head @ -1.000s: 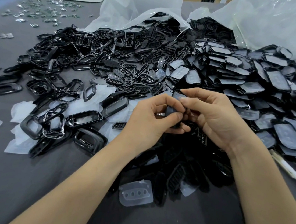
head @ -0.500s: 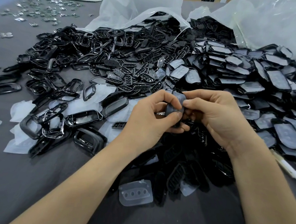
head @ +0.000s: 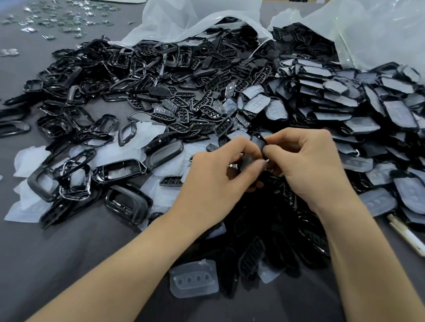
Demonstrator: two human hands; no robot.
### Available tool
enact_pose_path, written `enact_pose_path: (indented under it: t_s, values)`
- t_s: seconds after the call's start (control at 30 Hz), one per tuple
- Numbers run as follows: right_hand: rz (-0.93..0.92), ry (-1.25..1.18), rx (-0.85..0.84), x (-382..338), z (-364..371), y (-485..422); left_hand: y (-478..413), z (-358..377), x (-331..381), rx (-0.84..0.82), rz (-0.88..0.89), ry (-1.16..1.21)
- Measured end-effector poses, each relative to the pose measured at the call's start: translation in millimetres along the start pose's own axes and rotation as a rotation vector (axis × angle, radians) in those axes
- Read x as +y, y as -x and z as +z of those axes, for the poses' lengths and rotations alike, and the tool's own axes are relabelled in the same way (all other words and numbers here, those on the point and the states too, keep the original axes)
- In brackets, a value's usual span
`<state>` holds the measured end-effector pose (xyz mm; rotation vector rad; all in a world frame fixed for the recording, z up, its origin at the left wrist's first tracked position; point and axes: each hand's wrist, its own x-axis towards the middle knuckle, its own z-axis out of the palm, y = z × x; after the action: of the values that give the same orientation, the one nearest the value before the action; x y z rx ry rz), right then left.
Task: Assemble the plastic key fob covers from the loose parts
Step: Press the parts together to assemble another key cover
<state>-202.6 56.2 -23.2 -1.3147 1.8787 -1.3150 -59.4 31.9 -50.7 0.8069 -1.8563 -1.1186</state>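
Soft, even light fills your view, coming from above and ahead. Shadows are faint, except in the dark pile [head: 272, 227] beneath your left hand [head: 215, 177] and right hand [head: 313, 168], which sinks to featureless black. The clear plastic bag [head: 402, 36] at upper right washes out in pale glare, and the glossy black frames [head: 120, 170] at centre left carry small white glints. The key fob part [head: 256, 149] you pinch looks slightly smeared. Wide-angle distortion bows the edges and stretches your forearms [head: 121, 269] at the bottom.

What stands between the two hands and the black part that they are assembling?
Nothing visible does. The left hand and the right hand both pinch the black part already, above the pile of loose parts.
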Motion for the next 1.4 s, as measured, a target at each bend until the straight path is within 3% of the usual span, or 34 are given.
enact_pose_path:
  t_s: [0.2, 0.37, 0.5, 0.67, 1.07, 1.27, 1.4]
  values:
    - [0.015, -0.039, 0.033, -0.8, 0.0, 0.8, -2.9, -1.0, 0.7, 0.020, -0.041, 0.038]
    - [0.147, -0.436, -0.044, -7.2, -4.8, 1.9, -3.4, -1.9, 5.6, 0.028, -0.090, 0.155]
    - [0.235, -0.575, -0.079, -9.9, -5.2, 1.4, -5.4, -1.7, 6.7, 0.034, -0.115, 0.225]
    - [0.209, -0.542, -0.118, -8.9, -5.9, 2.3, -5.3, -2.5, 4.5, 0.025, -0.127, 0.246]
    - [-0.004, -0.204, -0.076, -2.0, -0.8, 1.7, -3.1, -3.4, 5.0, 0.011, -0.087, 0.190]
    - [0.137, -0.477, -0.183, -3.7, -7.9, 0.9, -3.2, -4.5, 4.2, 0.050, -0.072, 0.108]
    - [0.193, -0.477, -0.315, -2.1, -13.0, 1.6, -3.6, -5.1, 4.8, 0.053, -0.022, -0.082]
